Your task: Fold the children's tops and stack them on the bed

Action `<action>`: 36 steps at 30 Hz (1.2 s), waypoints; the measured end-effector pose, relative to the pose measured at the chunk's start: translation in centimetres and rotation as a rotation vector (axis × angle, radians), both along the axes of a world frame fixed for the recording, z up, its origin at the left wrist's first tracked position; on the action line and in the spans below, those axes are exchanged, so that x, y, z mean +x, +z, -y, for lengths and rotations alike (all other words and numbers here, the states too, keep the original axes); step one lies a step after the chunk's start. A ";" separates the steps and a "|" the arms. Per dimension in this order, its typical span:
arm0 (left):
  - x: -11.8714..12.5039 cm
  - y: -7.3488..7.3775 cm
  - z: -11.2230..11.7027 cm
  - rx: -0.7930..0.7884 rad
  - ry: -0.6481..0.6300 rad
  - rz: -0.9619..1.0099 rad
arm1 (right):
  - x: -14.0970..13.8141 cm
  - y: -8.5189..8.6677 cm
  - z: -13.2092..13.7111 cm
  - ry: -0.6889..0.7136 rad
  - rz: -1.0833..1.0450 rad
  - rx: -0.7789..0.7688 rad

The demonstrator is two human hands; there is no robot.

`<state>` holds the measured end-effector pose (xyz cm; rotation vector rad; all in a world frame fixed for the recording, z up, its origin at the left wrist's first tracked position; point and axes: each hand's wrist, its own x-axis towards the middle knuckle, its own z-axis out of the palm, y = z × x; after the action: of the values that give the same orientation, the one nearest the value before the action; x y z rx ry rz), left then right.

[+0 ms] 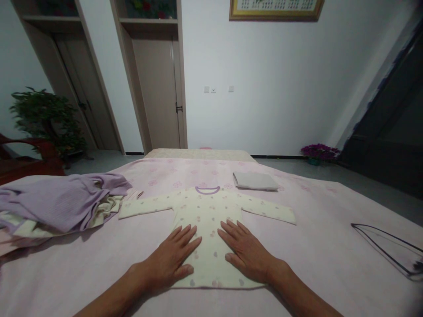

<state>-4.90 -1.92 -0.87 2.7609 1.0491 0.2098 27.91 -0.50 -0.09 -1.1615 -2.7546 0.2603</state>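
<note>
A pale yellow long-sleeved child's top (211,264) with small printed motifs and a purple neckband lies spread flat, both sleeves stretched outward. My left hand (175,255) rests flat on its left side, fingers apart and pointing away from me. On the right side of the top lies my right hand (246,251), palm down with the fingers spread. Neither hand grips the fabric. Beneath the top is a pink patterned cloth (317,264) that covers the table or bed.
A heap of purple and cream clothes (66,198) sits at the left. Beyond the top's right shoulder lies a folded grey cloth (255,181). A thin black wire-like loop (380,251) lies at the right. Farther off are a wooden chair (33,154) and potted plants.
</note>
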 end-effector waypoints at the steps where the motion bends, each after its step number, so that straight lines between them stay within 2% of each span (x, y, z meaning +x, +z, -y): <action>1: -0.1 0.2 0.3 -0.009 -0.017 0.006 | 0.1 0.0 0.0 0.025 -0.008 -0.001; 8: 0.0 0.9 1.4 -0.054 -0.072 -0.007 | 0.1 0.6 0.1 0.139 -0.023 -0.025; 13: -0.1 1.0 0.5 -0.066 -0.044 0.022 | 0.1 0.7 0.2 0.071 -0.042 -0.051; 15: -0.1 0.9 -1.0 -0.067 0.048 0.075 | 0.0 0.9 -0.4 0.013 -0.073 -0.072; 17: 0.1 0.8 -3.2 -0.056 0.193 0.136 | -0.2 1.2 -1.7 -0.069 -0.106 -0.088; 19: 0.5 0.5 -6.0 -0.023 0.339 0.146 | -0.5 1.4 -4.0 -0.174 -0.119 -0.075; 22: 1.6 -0.2 -10.4 0.047 0.482 0.035 | -1.2 1.2 -8.4 -0.316 -0.071 -0.001; 25: 3.1 -0.8 -14.3 0.082 0.498 0.006 | -2.4 0.6 -12.6 -0.419 0.013 0.052; 29: 4.7 -1.6 -17.9 0.088 0.503 -0.002 | -4.3 -0.7 -16.2 -0.520 0.077 0.002; 32: 5.0 -2.4 -19.6 0.064 0.526 -0.028 | -5.0 -2.0 -17.7 -0.533 0.087 -0.029; 36: 4.5 -3.6 -20.6 0.057 0.541 -0.047 | -5.0 -3.6 -18.9 -0.554 0.085 -0.031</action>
<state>-0.43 18.65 -4.52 2.4738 1.8084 0.2470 22.95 18.41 -3.70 -1.9100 -2.3670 0.1886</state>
